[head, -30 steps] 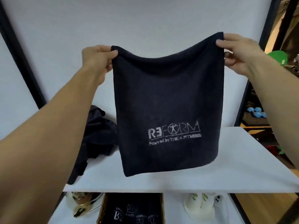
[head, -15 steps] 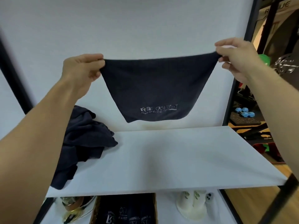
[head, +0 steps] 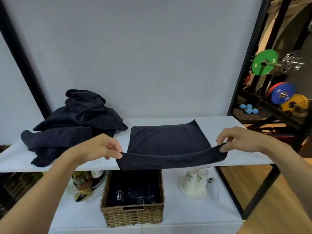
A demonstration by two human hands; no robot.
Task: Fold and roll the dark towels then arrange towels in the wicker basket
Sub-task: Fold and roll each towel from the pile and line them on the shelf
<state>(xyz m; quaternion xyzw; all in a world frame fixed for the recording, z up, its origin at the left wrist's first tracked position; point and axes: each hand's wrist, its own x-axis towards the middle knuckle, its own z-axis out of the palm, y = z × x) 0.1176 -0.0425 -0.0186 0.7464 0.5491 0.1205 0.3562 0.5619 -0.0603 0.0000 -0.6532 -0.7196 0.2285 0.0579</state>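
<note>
White shelf [head: 217, 123] | towel [head: 168, 141] now lowered flat | left hand [head: 99, 147], right hand [head: 239, 139] pinch corners

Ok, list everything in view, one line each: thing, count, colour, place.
flat dark towel: one, navy-black, white upper shelf, near edge lifted
heap of dark towels: several, navy-black, upper shelf left
woven wicker basket: one, tan, lower shelf, centre
rolled dark towels: several, white logos, inside basket
white leaf-patterned ceramic holder: one, right of basket
silvery tray of bottles: one, left of basket
weight plates: several, green, red, blue, yellow, right background
small dumbbells: few, light blue, far right
left hand: one, pinching towel's near left corner
right hand: one, pinching near right corner
</note>
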